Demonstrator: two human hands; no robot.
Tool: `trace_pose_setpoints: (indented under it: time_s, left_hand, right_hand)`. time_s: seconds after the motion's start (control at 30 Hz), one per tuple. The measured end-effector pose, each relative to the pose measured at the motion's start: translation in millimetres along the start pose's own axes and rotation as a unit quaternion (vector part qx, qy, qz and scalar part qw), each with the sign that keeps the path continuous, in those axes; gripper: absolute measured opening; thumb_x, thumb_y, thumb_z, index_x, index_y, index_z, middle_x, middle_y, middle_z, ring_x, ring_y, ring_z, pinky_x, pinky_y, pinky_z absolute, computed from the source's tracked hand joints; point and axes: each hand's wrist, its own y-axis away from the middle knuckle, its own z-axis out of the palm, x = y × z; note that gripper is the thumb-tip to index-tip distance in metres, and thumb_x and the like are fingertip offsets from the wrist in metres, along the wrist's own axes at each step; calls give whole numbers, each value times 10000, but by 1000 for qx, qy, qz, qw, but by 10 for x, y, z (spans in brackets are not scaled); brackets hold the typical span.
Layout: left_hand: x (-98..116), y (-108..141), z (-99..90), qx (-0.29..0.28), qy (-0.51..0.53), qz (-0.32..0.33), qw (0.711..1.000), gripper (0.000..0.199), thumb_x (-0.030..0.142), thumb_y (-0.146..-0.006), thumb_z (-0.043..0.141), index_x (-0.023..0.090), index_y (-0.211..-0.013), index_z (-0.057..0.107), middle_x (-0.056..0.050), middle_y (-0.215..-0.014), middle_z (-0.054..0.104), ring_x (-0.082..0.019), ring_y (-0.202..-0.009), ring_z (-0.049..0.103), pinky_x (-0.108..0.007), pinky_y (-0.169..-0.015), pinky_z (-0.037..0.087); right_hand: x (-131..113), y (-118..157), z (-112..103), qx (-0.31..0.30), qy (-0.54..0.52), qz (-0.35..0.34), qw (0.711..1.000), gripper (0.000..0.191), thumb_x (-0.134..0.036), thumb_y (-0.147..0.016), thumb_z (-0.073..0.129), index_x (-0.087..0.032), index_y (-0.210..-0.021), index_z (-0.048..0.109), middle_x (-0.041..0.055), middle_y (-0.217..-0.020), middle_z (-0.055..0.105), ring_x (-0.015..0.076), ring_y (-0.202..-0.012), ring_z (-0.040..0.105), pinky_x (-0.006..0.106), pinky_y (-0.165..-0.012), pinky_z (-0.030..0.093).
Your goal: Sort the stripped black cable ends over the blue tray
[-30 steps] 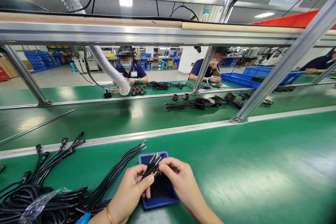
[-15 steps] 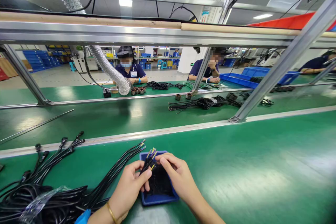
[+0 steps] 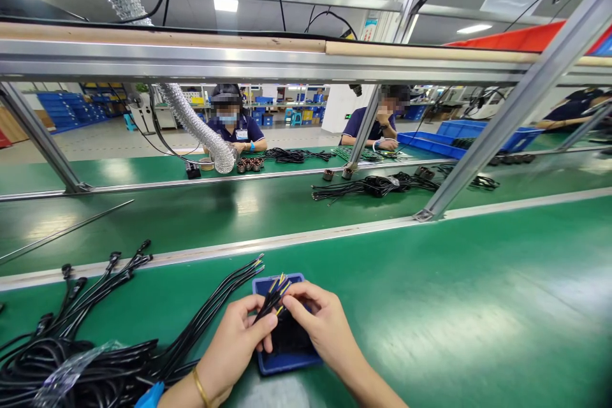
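Observation:
Over a small blue bin (image 3: pixel 289 366), my left hand (image 3: pixel 239 335) is closed round a bunch of black cables (image 3: pixel 268 306). Thin wires in yellow, purple and white (image 3: pixel 281 282) stick out of their upper ends. My right hand (image 3: pixel 320 319) is closed in a pinch, thumb and forefinger touching these wire ends from the right; what lies between the fingertips is hidden. Dark contents (image 3: pixel 289 331) fill the bin below, too blurred to name. Left of my left hand, more black cables (image 3: pixel 210 306) lie with their bare ends pointing away from me.
A coiled cable pile (image 3: pixel 62 370) with clear plastic wrap covers the near left. Black connectors (image 3: pixel 113 260) lie behind it. A metal strut (image 3: pixel 507 95) slants down at the right. Beyond the frame, two people sit at a green bench. A silver duct (image 3: pixel 205 137) hangs there.
My right hand has come slightly left and down, its fingertips now against the wire ends. My left hand keeps its hold on the cables. The view has shifted a little.

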Motion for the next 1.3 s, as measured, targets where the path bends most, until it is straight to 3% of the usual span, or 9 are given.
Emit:
trace_pose_setpoints:
  time_s: [0.17,0.43,0.67,0.83,0.93,1.03,1.1,1.2,1.3]
  left_hand:
    - [-9,-10,-3,-2,17,-14,1000,421,523,-681,710,139,-783,571,36,-500,521,-103,-466,451,-228,-501,336]
    - [-20,-23,-16,5,56,1,998,443,525,-670,739,122,-807,615,22,-553,547,-99,-483,461,-222,-500,339]
    - [35,23,6,3,56,-16,998,411,511,-674,726,122,-765,628,33,-492,519,-94,-465,442,-220,-499,306]
    - [15,18,2,-7,56,-14,998,360,474,-691,715,132,-736,613,36,-492,515,-90,-457,433,-221,-493,296]
    - [-14,8,2,3,58,-15,998,361,475,-694,713,132,-745,615,36,-483,522,-89,-450,429,-219,-489,297]
    - [-32,7,16,15,67,-18,997,363,483,-680,720,141,-723,604,40,-472,521,-90,-440,437,-219,-481,295]
    - [-31,7,28,23,74,-20,997,359,479,-665,727,148,-706,596,44,-462,515,-90,-434,438,-219,-476,292]
    - [-24,8,38,33,77,-20,996,347,468,-659,727,151,-699,590,50,-448,506,-90,-432,435,-219,-475,292]
    - [-29,10,36,32,75,-18,997,349,471,-658,727,154,-694,585,51,-451,505,-92,-431,438,-221,-475,298]
  right_hand:
    - [27,-1,10,39,-14,-24,999,156,-343,-794,702,-187,-801,715,30,-783,711,162,-717,624,261,-693,488]
    - [-26,12,96,22,-116,66,991,262,-405,-688,803,-177,-795,729,23,-684,716,134,-576,611,218,-529,487]
    - [-51,36,63,64,-91,35,993,210,-392,-715,787,-196,-781,751,42,-795,753,163,-732,662,243,-697,520]
    - [-97,45,54,90,-61,28,994,233,-409,-727,761,-187,-797,741,35,-709,720,152,-622,623,223,-538,489]
    - [-79,-14,-71,142,-25,9,990,275,-437,-715,748,-183,-818,726,36,-683,706,173,-620,631,257,-554,501]
    - [34,-138,-365,200,84,1,976,311,-488,-732,690,-202,-851,720,61,-753,724,212,-692,653,301,-606,500]
    - [130,-239,-598,191,202,25,960,245,-468,-703,693,-229,-746,725,57,-705,716,226,-668,644,316,-595,472]
    - [189,-342,-834,157,262,52,951,170,-344,-563,784,-244,-492,666,36,-513,645,215,-521,579,314,-523,412]
    - [93,-314,-789,147,244,33,958,178,-431,-631,742,-253,-641,744,64,-736,741,219,-604,613,331,-573,463]
